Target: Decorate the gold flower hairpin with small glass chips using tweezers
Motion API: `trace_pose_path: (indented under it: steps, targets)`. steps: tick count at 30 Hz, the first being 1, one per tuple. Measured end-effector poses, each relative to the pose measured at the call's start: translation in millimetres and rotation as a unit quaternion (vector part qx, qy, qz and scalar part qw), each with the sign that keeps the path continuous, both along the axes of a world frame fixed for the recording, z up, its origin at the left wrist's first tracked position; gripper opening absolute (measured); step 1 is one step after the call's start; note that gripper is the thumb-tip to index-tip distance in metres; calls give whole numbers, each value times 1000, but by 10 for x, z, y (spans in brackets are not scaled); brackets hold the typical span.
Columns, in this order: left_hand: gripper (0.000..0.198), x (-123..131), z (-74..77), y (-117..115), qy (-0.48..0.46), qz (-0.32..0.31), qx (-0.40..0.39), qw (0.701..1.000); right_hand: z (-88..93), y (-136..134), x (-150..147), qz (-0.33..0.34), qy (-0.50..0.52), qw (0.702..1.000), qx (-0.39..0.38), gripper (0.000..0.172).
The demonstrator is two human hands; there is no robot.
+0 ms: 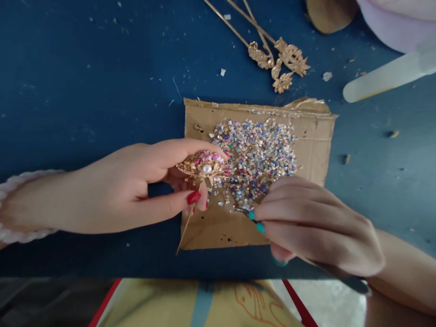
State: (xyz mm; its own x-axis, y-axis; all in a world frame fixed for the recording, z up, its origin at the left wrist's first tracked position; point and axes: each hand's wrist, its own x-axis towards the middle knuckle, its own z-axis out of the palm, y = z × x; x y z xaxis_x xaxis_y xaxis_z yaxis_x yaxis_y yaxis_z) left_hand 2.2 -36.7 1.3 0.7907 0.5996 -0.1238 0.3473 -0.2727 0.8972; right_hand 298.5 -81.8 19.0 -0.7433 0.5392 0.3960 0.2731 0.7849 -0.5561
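Observation:
My left hand [160,181] is closed around a gold hairpin [194,175]. Its ornate head carries a white pearl and pink stones, and the thin stem slants down below my thumb. In my right hand [316,218] is a pair of dark metal tweezers [243,210], pinched between the fingers. The tweezer tips point left, at the lower edge of a spread of small multicoloured chips [259,150]. These chips lie on a piece of brown cardboard [221,234] under both hands.
Several gold hairpins [289,56] lie at the top of the blue table [85,91]. To the right are a whitish translucent tube [381,77], a brown rounded object [330,16] and a pale lilac object [391,22]. Small scraps dot the surface.

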Motion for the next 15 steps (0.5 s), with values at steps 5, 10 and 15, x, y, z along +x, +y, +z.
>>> trace_pose_path:
  steps: [5, 10, 15]
  targets:
    - [53, 9, 8, 2, 2, 0, -5, 1000, 122, -1, 30, 6, -75, 996, -53, 12]
    - [52, 7, 15, -3, 2, 2, 7, 1000, 34, 8, 9, -4, -7, 1000, -7, 18]
    - [55, -3, 6, -4, -7, 1, -12, 1000, 51, 12, 24, 8, -73, 996, -46, 14]
